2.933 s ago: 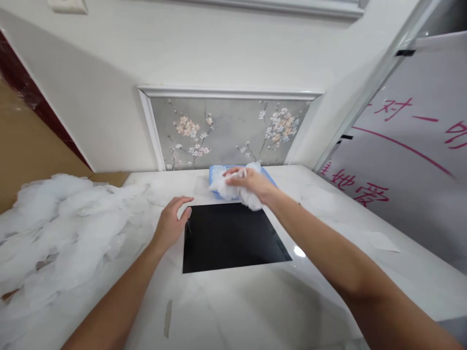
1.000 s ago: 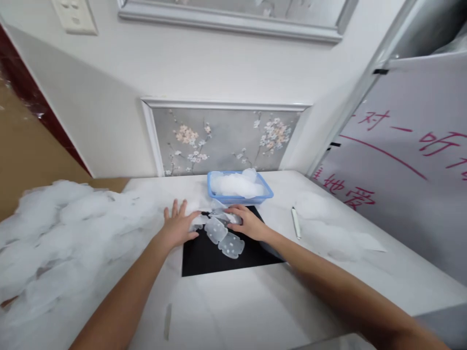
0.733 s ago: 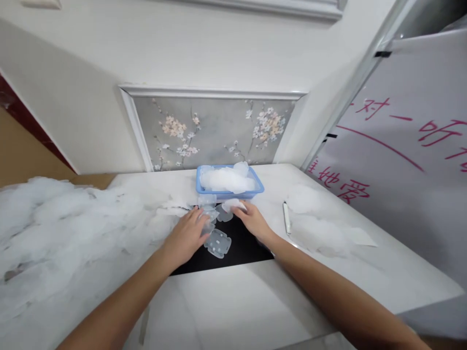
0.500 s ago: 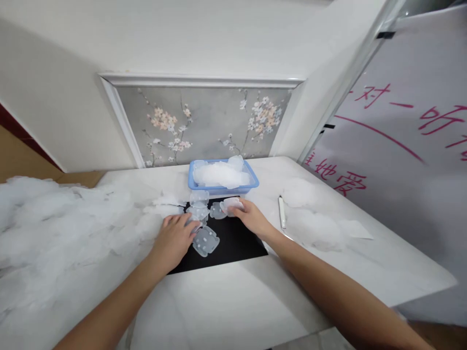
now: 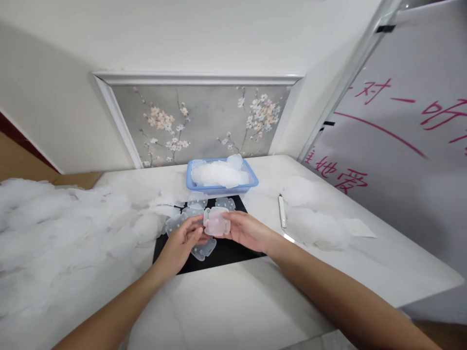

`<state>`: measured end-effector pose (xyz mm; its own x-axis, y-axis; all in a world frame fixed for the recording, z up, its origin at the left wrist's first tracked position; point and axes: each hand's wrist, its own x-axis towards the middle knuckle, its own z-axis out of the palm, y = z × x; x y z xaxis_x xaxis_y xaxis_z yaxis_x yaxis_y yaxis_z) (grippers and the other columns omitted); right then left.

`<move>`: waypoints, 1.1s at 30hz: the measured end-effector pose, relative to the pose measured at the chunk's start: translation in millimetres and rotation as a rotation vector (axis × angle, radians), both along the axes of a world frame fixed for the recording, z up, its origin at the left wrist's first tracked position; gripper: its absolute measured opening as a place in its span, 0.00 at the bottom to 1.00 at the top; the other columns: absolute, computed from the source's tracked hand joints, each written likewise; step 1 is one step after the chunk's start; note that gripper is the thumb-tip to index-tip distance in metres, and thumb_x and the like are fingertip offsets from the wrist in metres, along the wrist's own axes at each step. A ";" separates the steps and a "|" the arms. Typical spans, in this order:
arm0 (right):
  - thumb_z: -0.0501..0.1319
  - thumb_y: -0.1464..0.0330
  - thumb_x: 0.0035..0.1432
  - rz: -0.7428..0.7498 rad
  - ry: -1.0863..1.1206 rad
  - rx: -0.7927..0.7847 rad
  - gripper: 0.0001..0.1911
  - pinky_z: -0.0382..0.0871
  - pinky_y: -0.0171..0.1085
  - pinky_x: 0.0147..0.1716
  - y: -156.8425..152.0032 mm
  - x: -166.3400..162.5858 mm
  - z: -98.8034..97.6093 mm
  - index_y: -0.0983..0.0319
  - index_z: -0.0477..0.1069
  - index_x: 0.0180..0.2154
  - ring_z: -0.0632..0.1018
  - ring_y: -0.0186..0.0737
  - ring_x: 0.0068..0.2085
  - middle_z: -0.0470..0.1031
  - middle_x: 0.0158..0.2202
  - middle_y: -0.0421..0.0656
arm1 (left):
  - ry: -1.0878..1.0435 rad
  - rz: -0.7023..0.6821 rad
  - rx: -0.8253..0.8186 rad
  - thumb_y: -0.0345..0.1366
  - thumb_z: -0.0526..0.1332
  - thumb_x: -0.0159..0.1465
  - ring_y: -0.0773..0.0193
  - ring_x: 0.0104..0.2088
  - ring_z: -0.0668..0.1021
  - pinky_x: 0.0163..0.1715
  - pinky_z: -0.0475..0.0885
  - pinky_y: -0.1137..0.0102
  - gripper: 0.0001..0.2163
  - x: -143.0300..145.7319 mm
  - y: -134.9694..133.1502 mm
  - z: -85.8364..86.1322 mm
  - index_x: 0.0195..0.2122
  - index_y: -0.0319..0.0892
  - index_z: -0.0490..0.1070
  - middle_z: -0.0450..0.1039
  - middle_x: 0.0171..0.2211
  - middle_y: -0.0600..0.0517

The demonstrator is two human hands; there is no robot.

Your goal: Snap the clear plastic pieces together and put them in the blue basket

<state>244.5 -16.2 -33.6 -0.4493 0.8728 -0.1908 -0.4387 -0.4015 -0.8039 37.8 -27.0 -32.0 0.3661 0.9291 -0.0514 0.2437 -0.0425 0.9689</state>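
A frosted, translucent plastic piece (image 5: 216, 221) with a squarish, notched outline is held up over a black mat (image 5: 233, 248). My right hand (image 5: 248, 229) pinches it by its right side, thumb in front and fingers behind. At its left edge is my left hand (image 5: 185, 239), fingers curled and touching the piece; some fingertips show under it. More flat translucent pieces with small pale dots lie around: one piece (image 5: 203, 250) below my hands, another piece (image 5: 225, 203) behind, and a further piece (image 5: 197, 200) near the mat's back edge.
A blue basket (image 5: 222, 187) full of similar pieces stands against the wall. A large heap of translucent pieces (image 5: 73, 243) covers the left of the table. To the right lie a white cutter-like tool (image 5: 282, 212) and a smaller pile (image 5: 317, 228). A whiteboard (image 5: 408, 121) leans at right.
My right hand has brought the plastic piece left and nearer, lifting it off the mat area. My left hand has turned and moved to its left edge.
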 end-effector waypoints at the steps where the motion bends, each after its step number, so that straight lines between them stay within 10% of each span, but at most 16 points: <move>1: 0.62 0.61 0.57 0.024 0.029 -0.021 0.15 0.71 0.47 0.51 -1.6 -2.5 0.2 0.63 0.73 0.42 0.78 0.45 0.48 0.78 0.45 0.50 | -0.040 0.002 -0.043 0.49 0.57 0.63 0.56 0.41 0.81 0.47 0.75 0.58 0.22 0.0 1.7 -2.0 0.55 0.44 0.67 0.77 0.47 0.45; 10: 0.52 0.47 0.62 0.109 -0.012 -0.037 0.27 0.69 0.48 0.52 2.0 0.6 0.0 0.63 0.72 0.44 0.77 0.47 0.51 0.77 0.46 0.52 | 0.218 0.000 0.192 0.37 0.54 0.63 0.57 0.41 0.79 0.45 0.74 0.60 0.10 -12.5 12.4 -0.5 0.41 0.43 0.73 0.77 0.40 0.49; 23: 0.44 0.44 0.63 0.166 -0.011 -0.058 0.32 0.71 0.48 0.47 3.5 3.8 -2.9 0.62 0.69 0.47 0.78 0.46 0.45 0.76 0.45 0.52 | 0.531 -0.510 0.347 0.37 0.63 0.60 0.53 0.55 0.70 0.53 0.66 0.61 0.10 -42.5 21.7 20.3 0.43 0.49 0.76 0.69 0.56 0.49; 28: 0.57 0.44 0.57 -0.129 -0.139 0.126 0.27 0.70 0.38 0.35 11.3 13.0 -3.8 0.61 0.64 0.22 0.74 0.36 0.29 0.73 0.28 0.43 | 0.425 -0.445 0.459 0.37 0.58 0.64 0.55 0.49 0.74 0.50 0.67 0.62 0.07 -33.6 18.2 14.0 0.33 0.46 0.76 0.75 0.47 0.48; 33: 0.67 0.57 0.50 -0.490 -0.851 0.524 0.18 0.62 0.35 0.28 30.7 37.2 -9.3 0.60 0.65 0.21 0.65 0.34 0.24 0.63 0.20 0.36 | 0.119 -0.102 0.079 0.40 0.59 0.62 0.59 0.42 0.76 0.44 0.69 0.66 0.07 -20.2 10.2 13.9 0.29 0.44 0.67 0.76 0.40 0.50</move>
